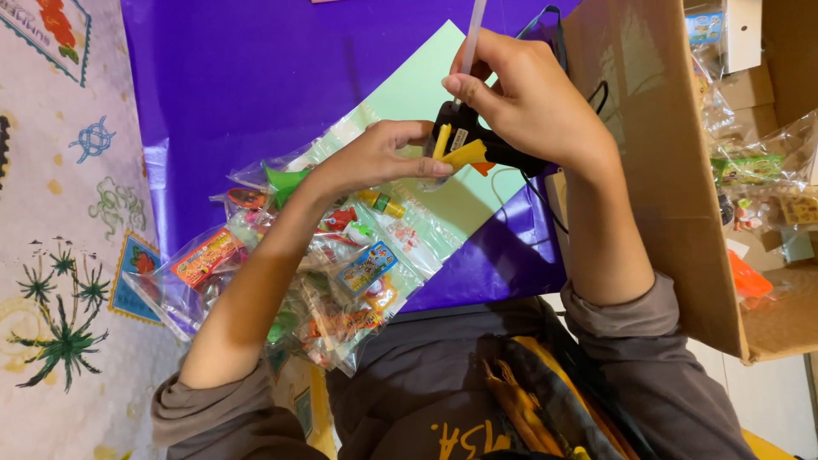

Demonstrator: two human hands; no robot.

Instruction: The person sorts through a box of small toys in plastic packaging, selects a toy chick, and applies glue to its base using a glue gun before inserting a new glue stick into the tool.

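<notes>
My right hand (532, 102) pinches a pale translucent glue stick (473, 30) at the back of a black and yellow glue gun (460, 146), its palm lying over the gun's body. From the left, my left hand (375, 158) grips the gun, its fingertips on the yellow part. The gun's black cord (545, 204) trails off to the right. Both hands hover over a light green sheet of paper (409, 89) that lies on a purple sheet (256, 77).
Several clear plastic bags of small colourful toys (341, 264) lie under my left forearm. An open cardboard box (648, 170) stands at the right with more packets (758, 170) inside. A patterned tablecloth (60, 255) covers the left side.
</notes>
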